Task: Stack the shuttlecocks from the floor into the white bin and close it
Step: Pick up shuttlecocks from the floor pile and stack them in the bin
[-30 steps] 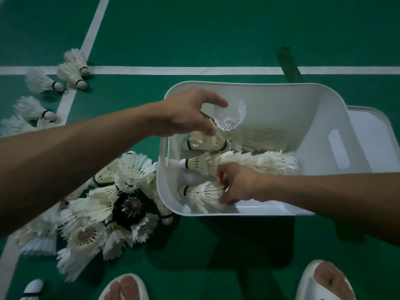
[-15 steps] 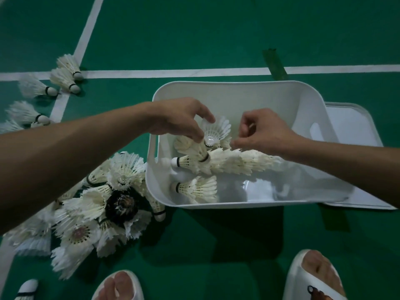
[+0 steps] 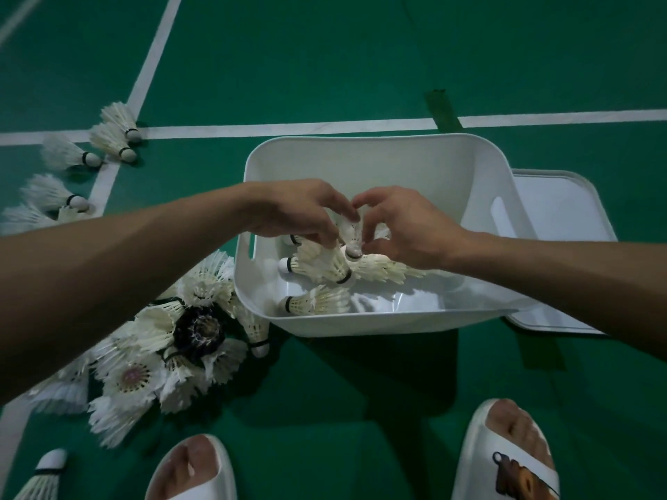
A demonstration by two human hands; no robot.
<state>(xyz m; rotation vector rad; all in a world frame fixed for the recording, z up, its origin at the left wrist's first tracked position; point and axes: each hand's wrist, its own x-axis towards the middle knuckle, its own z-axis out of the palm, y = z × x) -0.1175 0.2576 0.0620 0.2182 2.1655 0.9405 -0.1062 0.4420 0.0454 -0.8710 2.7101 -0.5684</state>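
Observation:
The white bin (image 3: 364,157) stands open on the green floor. Inside lie a stacked row of shuttlecocks (image 3: 375,270) and a single shuttlecock (image 3: 314,301) near the front wall. Over the bin's left half, my left hand (image 3: 303,211) and my right hand (image 3: 404,225) meet, both pinching one white shuttlecock (image 3: 352,234) with its cork end pointing down, just above the row. The bin's white lid (image 3: 563,218) lies flat on the floor to the right of the bin.
A heap of loose shuttlecocks (image 3: 162,351) lies on the floor left of the bin, with a dark one (image 3: 200,332) in it. Several more shuttlecocks (image 3: 115,133) lie by the white court lines at far left. My feet in white slides (image 3: 505,460) stand below.
My right hand rose from the bin's front and came up to the left hand. Both hands now grip the shuttlecock that the left hand carried, turned cork down over the row.

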